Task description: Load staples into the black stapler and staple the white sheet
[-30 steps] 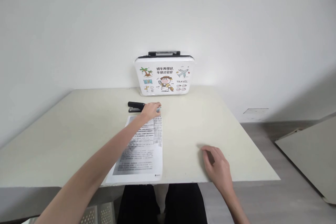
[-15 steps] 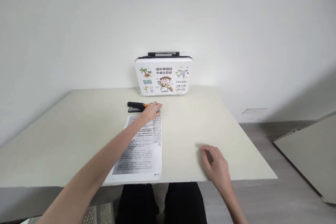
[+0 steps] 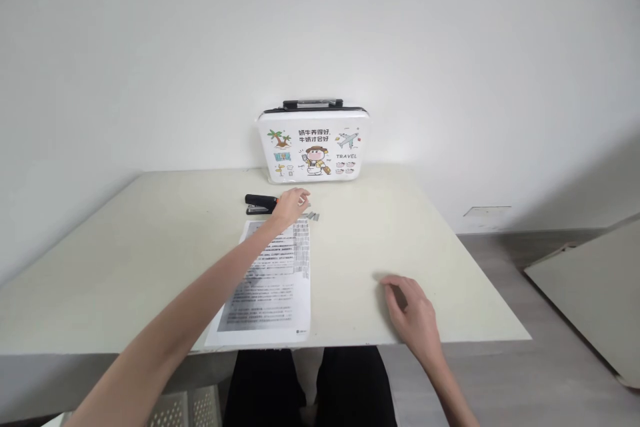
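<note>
Left grip (image 3: 290, 203) rests loose, holding nothing, on the black stapler (image 3: 260, 203) at the desk's (image 3: 150, 247) twelve o'clock above the paper (image 3: 270, 280), so pinch its middle firmly (right hand (image 3: 415, 317) lies flat, empty).

I see a black stapler with an orange band (image 3: 260, 203) lying flat on the table, just beyond the printed sheet's (image 3: 273, 280) far edge; small grey staple strips (image 3: 313, 215) lie beside it.
</note>
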`<state>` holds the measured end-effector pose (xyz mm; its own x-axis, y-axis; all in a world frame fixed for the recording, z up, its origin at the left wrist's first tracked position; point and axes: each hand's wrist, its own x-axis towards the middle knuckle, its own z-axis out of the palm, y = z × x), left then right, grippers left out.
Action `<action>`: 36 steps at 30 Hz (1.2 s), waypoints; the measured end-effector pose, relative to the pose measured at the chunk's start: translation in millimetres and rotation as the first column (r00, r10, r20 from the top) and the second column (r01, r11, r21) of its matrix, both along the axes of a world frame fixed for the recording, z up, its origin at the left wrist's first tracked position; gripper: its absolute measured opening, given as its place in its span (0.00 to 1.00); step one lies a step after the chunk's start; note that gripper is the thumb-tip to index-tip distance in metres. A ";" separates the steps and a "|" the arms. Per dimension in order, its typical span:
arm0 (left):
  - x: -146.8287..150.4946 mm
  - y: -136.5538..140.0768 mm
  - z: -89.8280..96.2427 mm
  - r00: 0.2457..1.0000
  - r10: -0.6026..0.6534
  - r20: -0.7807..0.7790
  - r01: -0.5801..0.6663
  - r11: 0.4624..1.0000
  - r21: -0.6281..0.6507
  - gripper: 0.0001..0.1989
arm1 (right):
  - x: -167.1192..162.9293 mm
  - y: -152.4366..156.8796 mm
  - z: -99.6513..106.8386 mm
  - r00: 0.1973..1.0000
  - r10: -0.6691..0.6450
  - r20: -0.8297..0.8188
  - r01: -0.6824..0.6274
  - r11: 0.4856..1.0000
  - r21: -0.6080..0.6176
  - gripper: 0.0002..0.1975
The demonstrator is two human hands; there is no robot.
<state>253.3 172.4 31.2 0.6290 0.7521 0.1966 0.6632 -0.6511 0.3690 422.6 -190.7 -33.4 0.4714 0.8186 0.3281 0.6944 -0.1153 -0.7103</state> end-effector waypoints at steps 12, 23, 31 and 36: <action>-0.3 -7.0 -9.4 0.977 0.041 -0.210 -0.054 0.997 -0.053 0.23 | 0.8 0.2 -0.8 1.000 -0.012 0.020 0.012 1.000 0.007 0.14; -3.5 -1.2 -11.1 0.979 0.045 -0.201 -0.060 0.996 -0.069 0.12 | 0.6 0.1 -0.7 1.000 -0.013 0.022 0.013 1.000 0.014 0.15; 8.2 13.4 1.1 0.971 0.090 -0.223 -0.083 0.996 0.041 0.17 | 1.3 1.3 0.5 1.000 -0.008 0.025 0.008 0.999 0.032 0.14; 12.5 24.2 -6.6 0.941 0.044 -0.334 -0.032 0.999 0.039 0.18 | 1.2 2.0 0.4 1.000 -0.002 0.019 0.002 1.000 0.025 0.12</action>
<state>265.8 196.6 24.6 0.6338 0.7735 0.0043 0.7694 -0.6309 0.1001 423.7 -188.7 -32.9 0.4668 0.8089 0.3575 0.7073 -0.0988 -0.6999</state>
